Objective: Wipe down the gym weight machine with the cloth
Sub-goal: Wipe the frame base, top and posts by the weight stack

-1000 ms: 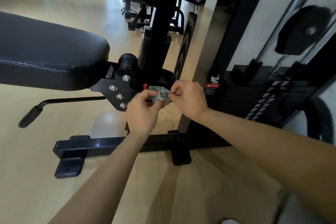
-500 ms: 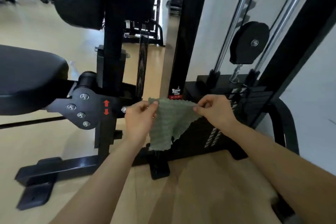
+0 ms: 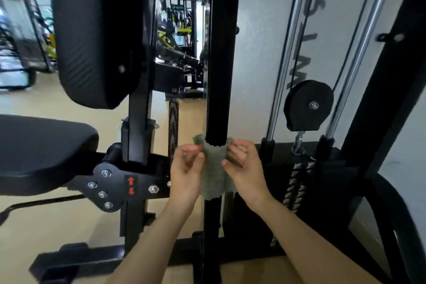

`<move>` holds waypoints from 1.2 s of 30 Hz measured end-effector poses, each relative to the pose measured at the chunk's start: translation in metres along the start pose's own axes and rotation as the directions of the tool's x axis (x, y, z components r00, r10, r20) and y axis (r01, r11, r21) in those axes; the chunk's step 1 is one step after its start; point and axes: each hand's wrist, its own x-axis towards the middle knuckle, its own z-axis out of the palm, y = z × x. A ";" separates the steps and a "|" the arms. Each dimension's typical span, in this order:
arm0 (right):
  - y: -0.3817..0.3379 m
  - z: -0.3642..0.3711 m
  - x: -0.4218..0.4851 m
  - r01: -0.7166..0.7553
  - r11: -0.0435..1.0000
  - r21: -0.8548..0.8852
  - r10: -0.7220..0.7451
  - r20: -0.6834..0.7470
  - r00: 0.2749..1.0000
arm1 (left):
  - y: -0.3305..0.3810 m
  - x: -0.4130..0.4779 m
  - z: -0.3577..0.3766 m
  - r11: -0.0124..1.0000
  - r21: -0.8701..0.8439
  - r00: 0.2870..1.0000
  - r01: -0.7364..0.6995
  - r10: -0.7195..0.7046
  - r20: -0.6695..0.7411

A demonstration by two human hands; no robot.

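Cloth [image 3: 213, 168] lay spread against the black post [image 3: 221, 76], its upper edges pinched by the left hand [image 3: 186, 170] and right hand [image 3: 244, 168] on either side. Wiping seemed just begun; next, probably rub it along the post.

Gym, weight machine [image 3: 221, 53], pulley [image 3: 308, 105], padded seat [image 3: 41, 145]

Both bare forearms reach up from the bottom of the head view and converge toward the middle. The left hand [image 3: 187, 169] is raised with its palm turned inward, fingers curled, thumb and forefinger pinching the left edge of the cloth [image 3: 215, 168]. The right hand [image 3: 245, 166] mirrors it, fingers bent, thumb and fingertips gripping the cloth's right edge. The two hands sit level with each other, close together but apart.
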 end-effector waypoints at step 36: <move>-0.245 0.009 0.155 0.564 0.825 -0.028 -0.561 -0.155 0.813 | 0.228 0.138 0.098 0.430 0.466 0.448 -0.774 0.891 -0.077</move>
